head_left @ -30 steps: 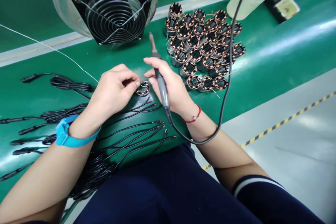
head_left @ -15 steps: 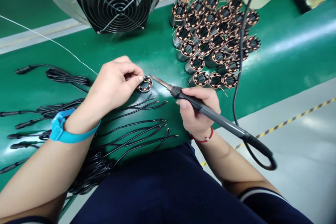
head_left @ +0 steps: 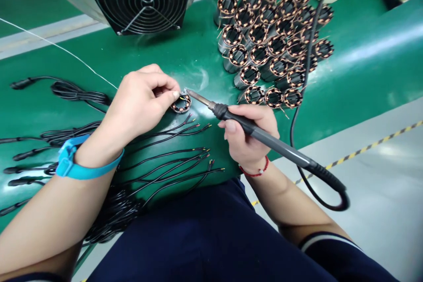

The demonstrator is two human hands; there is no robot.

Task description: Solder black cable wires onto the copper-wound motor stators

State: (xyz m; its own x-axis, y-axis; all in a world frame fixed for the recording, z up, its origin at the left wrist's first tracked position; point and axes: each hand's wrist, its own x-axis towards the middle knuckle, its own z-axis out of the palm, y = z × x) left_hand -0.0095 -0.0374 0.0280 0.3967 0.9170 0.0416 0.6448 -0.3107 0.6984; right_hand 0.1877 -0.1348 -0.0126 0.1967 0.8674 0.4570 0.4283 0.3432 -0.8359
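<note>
My right hand (head_left: 253,134) grips a soldering iron (head_left: 280,146) like a pen, its tip pointing left at the rim of a small motor stator (head_left: 181,104) with copper windings. The tip is at or very near the far edge of that stator. My left hand (head_left: 140,103) is closed in a pinch just over the stator's left side. A thin silvery solder wire (head_left: 74,55) comes in from the left and runs behind this hand. A short yellow wire shows by the fingertips. Faint smoke rises right of the tip.
Several more stators (head_left: 259,55) stand grouped at the right. Black cables (head_left: 165,169) with bared ends lie in front of my left hand, coiled ones further left. A fan (head_left: 142,0) with a wire guard stands behind. The iron's cord (head_left: 309,53) hangs past the stators.
The iron's tip has moved slightly left, onto or close to the stator's rim, and smoke has appeared. My left hand keeps its pinch. The whole view has shifted a little.
</note>
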